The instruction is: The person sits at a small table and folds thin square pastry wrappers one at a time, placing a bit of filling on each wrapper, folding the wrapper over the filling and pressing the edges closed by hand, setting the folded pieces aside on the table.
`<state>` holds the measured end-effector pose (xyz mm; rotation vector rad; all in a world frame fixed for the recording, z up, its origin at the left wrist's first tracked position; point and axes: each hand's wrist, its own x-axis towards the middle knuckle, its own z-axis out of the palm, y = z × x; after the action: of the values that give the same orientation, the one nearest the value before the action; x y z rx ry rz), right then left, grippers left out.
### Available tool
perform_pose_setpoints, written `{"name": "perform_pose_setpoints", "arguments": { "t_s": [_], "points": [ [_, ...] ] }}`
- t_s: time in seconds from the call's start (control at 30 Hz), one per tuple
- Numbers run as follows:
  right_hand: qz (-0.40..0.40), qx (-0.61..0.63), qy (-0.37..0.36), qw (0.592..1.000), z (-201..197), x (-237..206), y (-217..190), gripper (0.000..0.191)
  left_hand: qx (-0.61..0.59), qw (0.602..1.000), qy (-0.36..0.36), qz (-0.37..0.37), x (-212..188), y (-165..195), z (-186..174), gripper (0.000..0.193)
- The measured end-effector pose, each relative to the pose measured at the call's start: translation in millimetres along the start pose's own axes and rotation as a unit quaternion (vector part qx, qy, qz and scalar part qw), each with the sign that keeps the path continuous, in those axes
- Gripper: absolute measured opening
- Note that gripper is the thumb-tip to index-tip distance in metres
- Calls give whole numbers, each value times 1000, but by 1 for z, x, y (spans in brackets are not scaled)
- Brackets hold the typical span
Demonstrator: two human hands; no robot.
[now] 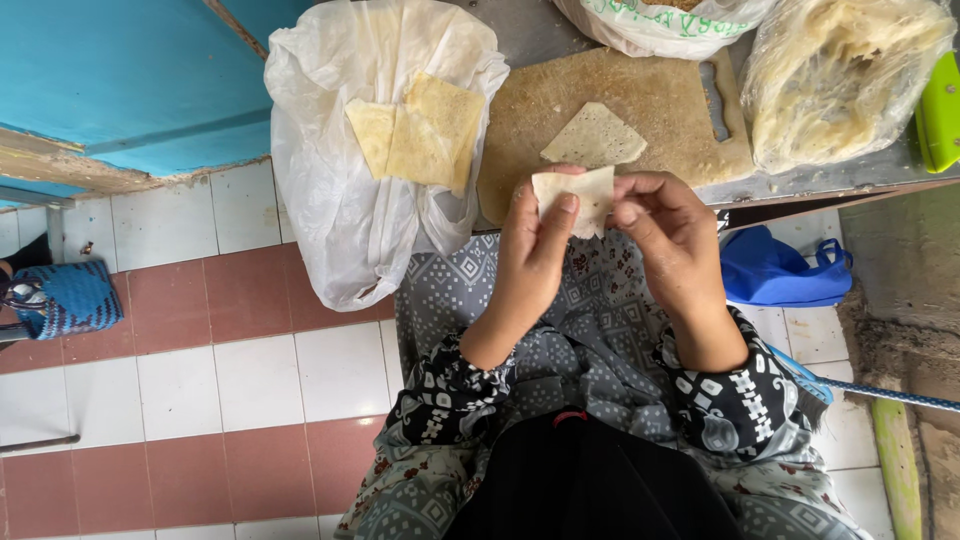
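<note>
Both hands pinch one pale dough wrapper (575, 198) just off the near edge of the wooden board (640, 100), the left hand (535, 245) clamping its nine o'clock end, the right hand (670, 225) its three o'clock end, long axis running between them.

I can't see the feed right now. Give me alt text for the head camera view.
Both bare hands, left hand and right hand, pinch a small pale sheet of thin dough above a patterned grey lap cloth. Just beyond, another pale dough sheet lies on a worn wooden board, and a white plastic bag to the left holds folded yellowish triangles.
</note>
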<state>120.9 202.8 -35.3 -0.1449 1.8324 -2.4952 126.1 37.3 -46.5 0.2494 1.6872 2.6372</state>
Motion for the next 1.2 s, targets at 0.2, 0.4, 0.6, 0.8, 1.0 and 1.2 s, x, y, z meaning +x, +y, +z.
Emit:
{"name": "perform_pose_setpoints", "arguments": {
  "t_s": [0.2, 0.4, 0.6, 0.8, 1.0, 1.2],
  "points": [
    [-31, 27, 20, 999, -11, 0, 6, 17, 153, 987, 31, 45, -9, -1, 4, 27],
    [-75, -63, 101, 990, 8, -10, -23, 13, 289, 940, 66, 169, -19, -5, 6, 30],
    [-113, -294, -50, 948, 42, -32, -33, 46, -52, 998, -1, -25, -30, -22, 5, 36],
    [-97, -417, -40, 903, 31, -3, -55, 29, -77, 996, 43, -13, -20, 1, -18, 28],
    [-331, -607, -105, 715, 17, 91, -40, 28, 269, 961, 15, 62, -5, 40, -27, 28],
    [-263, -562, -151, 770, -3, 114, -40, 12, 340, 937, 46, 65, 20, 48, -46, 29]
  ]
}}
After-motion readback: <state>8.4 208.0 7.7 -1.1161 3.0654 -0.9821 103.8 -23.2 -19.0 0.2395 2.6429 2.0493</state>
